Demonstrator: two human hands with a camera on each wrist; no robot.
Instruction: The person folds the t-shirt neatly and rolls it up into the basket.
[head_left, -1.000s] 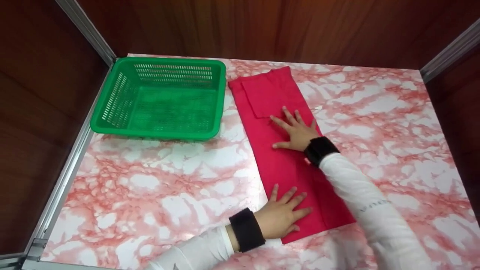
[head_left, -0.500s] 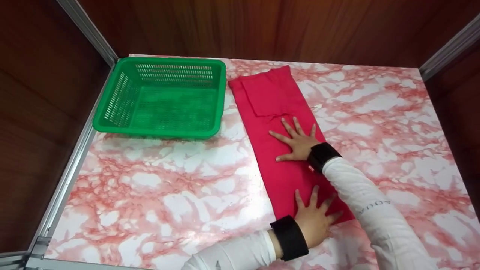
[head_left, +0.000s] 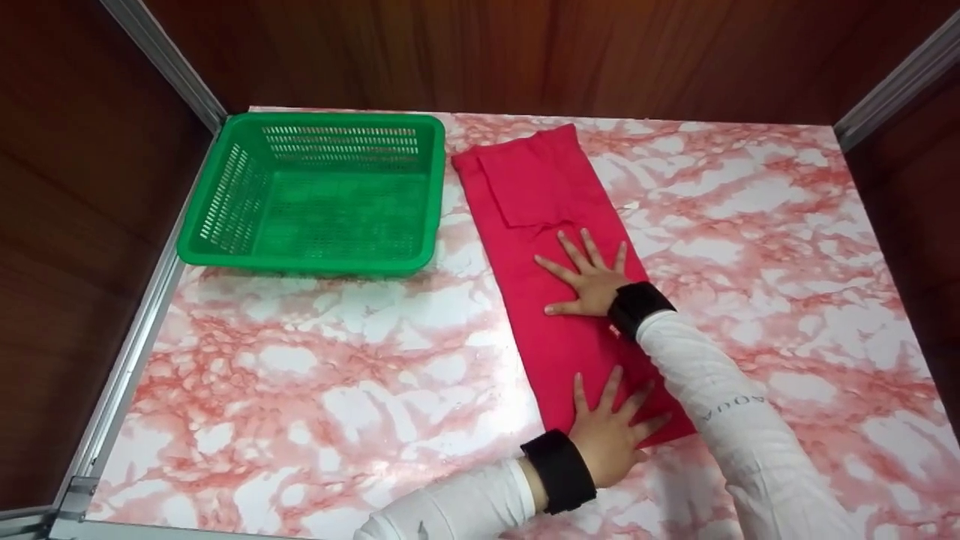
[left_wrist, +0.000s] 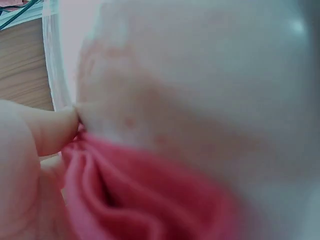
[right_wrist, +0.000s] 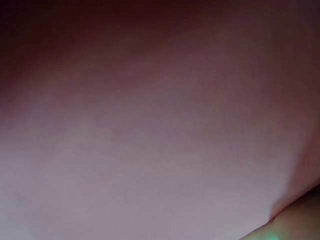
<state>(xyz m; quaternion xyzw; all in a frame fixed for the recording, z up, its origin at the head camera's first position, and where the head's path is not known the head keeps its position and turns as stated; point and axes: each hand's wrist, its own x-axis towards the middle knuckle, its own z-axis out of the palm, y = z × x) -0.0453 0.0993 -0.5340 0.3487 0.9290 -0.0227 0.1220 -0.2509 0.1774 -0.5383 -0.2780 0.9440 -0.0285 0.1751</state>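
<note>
A red shirt (head_left: 517,292), folded into a long strip with a squarish flap (head_left: 525,187) near its far end, lies slanted on the table in the head view. My right hand (head_left: 592,285) rests flat across its middle, fingers spread, beside a small tag (head_left: 614,330). Nearer to me, my left hand (head_left: 607,442) lies over the near end with its fingers spread out. In the left wrist view, red cloth (left_wrist: 130,190) bunches in folds against a thumb (left_wrist: 55,127). Blurred skin fills most of the right wrist view. The shirt's near left corner is hidden under the left hand and wrist.
A green plastic basket (head_left: 439,195) with slotted walls stands at the back left, close to the shirt's far end. The red-and-white marbled table (head_left: 300,390) is bounded by dark wooden panels (head_left: 487,52) and metal rails (head_left: 150,322).
My left hand has slid right across the shirt's near end. The right hand has drawn a little nearer to me, and small wrinkles now show by the flap. The basket stays put.
</note>
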